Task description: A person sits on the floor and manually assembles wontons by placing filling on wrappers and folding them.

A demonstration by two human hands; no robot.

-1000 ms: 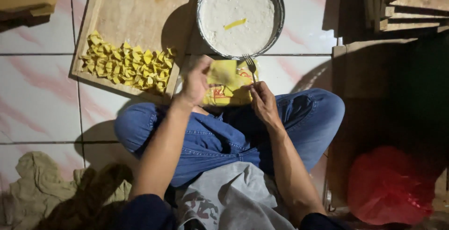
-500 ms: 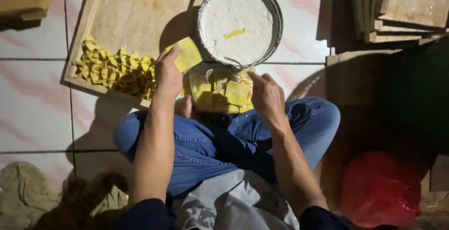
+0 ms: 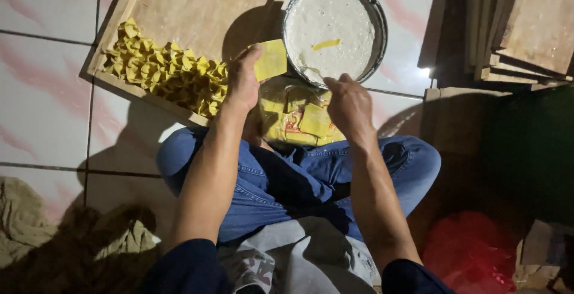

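Note:
My left hand [image 3: 242, 79] holds a yellow square wrapper [image 3: 271, 60] flat on its fingers, just left of a round metal bowl [image 3: 379, 24] of white filling. My right hand [image 3: 348, 104] grips a fork [image 3: 312, 73] whose tines dip into the filling at the bowl's near rim. Below both hands lies a plastic pack of yellow wrappers [image 3: 297, 116] resting against my crossed legs in blue jeans. A heap of folded yellow dumplings [image 3: 164, 70] sits on the wooden tray [image 3: 197, 4] to the left.
Stacked wooden trays [image 3: 520, 25] stand at the upper right. A red plastic bag [image 3: 472, 252] lies at the lower right and crumpled cloth [image 3: 36, 228] at the lower left. White floor tiles [image 3: 42, 115] surround the tray.
My left hand lifted one wrapper off the pack and carried it up beside the bowl. My right hand moved from the pack up to the bowl's rim with the fork.

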